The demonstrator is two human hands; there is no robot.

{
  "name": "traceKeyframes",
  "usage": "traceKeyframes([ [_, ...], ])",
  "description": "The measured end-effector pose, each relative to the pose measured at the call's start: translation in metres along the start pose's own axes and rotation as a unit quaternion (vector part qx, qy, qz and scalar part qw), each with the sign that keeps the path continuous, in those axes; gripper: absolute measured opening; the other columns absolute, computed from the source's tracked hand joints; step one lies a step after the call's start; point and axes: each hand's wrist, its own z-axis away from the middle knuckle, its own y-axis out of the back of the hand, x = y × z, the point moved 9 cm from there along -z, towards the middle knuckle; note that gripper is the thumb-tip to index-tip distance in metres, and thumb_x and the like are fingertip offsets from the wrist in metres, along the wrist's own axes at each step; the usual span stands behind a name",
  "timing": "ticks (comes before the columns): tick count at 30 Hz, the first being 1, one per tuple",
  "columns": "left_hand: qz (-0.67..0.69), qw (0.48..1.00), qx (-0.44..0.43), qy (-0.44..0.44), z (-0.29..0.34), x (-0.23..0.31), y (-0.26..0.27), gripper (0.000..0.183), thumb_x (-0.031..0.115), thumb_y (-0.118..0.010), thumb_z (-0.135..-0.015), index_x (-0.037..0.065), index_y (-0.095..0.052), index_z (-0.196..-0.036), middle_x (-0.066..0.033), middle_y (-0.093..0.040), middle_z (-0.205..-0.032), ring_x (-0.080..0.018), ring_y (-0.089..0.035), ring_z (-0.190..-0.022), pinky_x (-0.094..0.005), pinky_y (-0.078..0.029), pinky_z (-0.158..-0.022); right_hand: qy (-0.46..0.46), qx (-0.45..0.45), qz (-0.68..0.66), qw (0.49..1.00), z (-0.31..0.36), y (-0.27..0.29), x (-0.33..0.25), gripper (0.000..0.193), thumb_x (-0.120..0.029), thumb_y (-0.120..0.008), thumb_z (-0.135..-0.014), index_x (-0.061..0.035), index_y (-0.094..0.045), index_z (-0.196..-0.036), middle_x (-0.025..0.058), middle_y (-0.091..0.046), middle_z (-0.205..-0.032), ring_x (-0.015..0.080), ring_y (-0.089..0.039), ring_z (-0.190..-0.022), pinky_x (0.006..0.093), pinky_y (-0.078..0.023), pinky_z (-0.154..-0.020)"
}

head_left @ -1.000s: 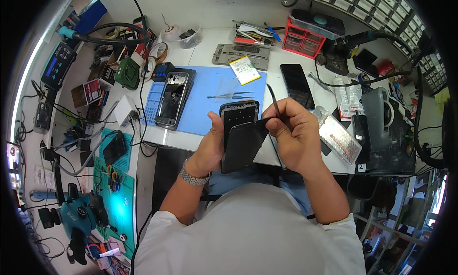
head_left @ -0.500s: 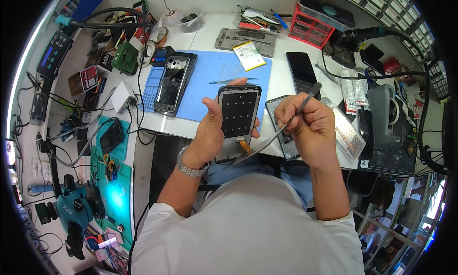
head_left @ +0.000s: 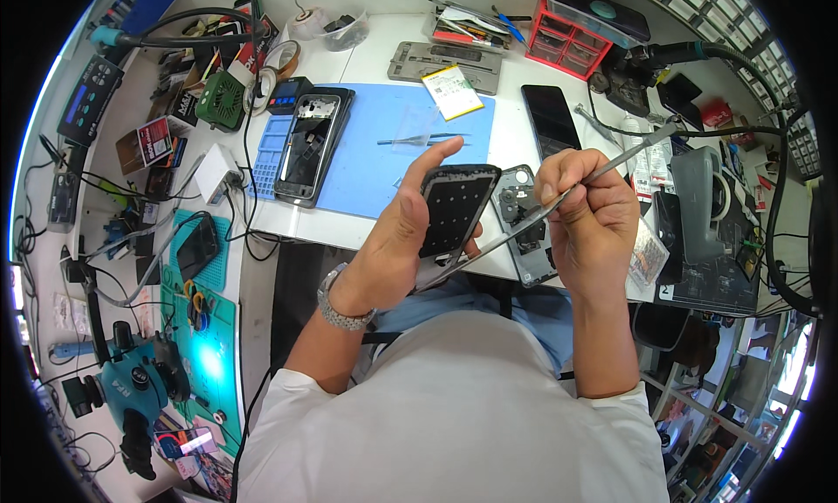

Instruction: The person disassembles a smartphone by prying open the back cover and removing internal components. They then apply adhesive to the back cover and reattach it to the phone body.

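Observation:
My left hand (head_left: pixel 401 237) grips a phone screen assembly (head_left: pixel 456 213) by its edges, above the table's front edge. Its inner side, black with rows of white dots, is tilted toward the right. Pinched between the fingers of my right hand (head_left: pixel 595 219) is a long, thin metal pry tool (head_left: pixel 635 148) with a flat upper end. The tool slants down to the left, and its lower end lies by the bottom of the screen assembly; whether they touch, I cannot tell. An opened phone housing (head_left: pixel 534 250) lies on the table behind my right hand.
On the blue mat (head_left: pixel 367 145) are another opened phone (head_left: pixel 307 158), tweezers (head_left: pixel 406 141) and a white battery (head_left: pixel 453 93) with yellow edges. A dark phone (head_left: pixel 550 119) lies right of the mat. A red drawer box (head_left: pixel 567 40) stands behind. A teal microscope (head_left: pixel 131 381) is at left.
My left hand has turned the screen assembly more edge-on, and its orange ribbon cable no longer shows. The pry tool has swung, its upper end now farther up and right.

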Motion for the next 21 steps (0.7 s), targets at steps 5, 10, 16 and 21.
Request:
traceKeyframes([
  [5, 0.077, 0.997, 0.01, 0.013, -0.001, -0.004, 0.002, 0.088, 0.068, -0.035, -0.108, 0.0, -0.031, -0.163, -0.0121, -0.066, -0.111, -0.0186, -0.071, -0.092, -0.0332, -0.058, -0.087, 0.015, 0.001, 0.002, 1.0, -0.004, -0.001, 0.002, 0.019, -0.017, -0.071, -0.104, -0.0015, -0.06, -0.106, 0.0054, -0.065, -0.096, 0.0085, -0.052, -0.08, 0.0223, -0.043, -0.072],
  [10, 0.068, 0.991, -0.109, 0.041, 0.004, -0.005, -0.015, 0.086, 0.067, -0.053, -0.104, -0.006, -0.05, -0.148, -0.0109, -0.063, -0.115, -0.0181, -0.07, -0.09, -0.0283, -0.055, -0.08, -0.052, 0.046, 0.013, 0.998, -0.011, 0.007, 0.023, 0.019, -0.013, -0.073, -0.103, -0.0007, -0.065, -0.115, 0.0028, -0.069, -0.102, 0.0081, -0.06, -0.086, 0.0226, -0.049, -0.078],
  [16, 0.13, 0.988, 0.057, 0.056, -0.006, -0.024, 0.01, 0.075, 0.056, -0.078, -0.093, -0.005, -0.059, -0.131, -0.0033, -0.062, -0.094, -0.0125, -0.06, -0.074, -0.0237, -0.046, -0.063, -0.039, 0.107, 0.113, 0.987, -0.006, 0.001, 0.023, 0.027, -0.014, -0.073, -0.103, -0.0002, -0.067, -0.125, 0.006, -0.071, -0.111, 0.008, -0.063, -0.097, 0.0244, -0.053, -0.088],
  [21, 0.15, 0.959, 0.239, -0.008, -0.011, -0.02, 0.048, 0.037, 0.021, -0.076, -0.102, 0.003, -0.06, -0.13, -0.0014, -0.071, -0.106, -0.0089, -0.068, -0.094, -0.0258, -0.056, -0.085, -0.125, 0.001, 0.24, 0.963, 0.024, -0.026, 0.036, 0.03, -0.009, -0.074, -0.101, 0.0023, -0.066, -0.128, 0.0061, -0.071, -0.111, 0.0074, -0.062, -0.094, 0.0233, -0.052, -0.087],
])
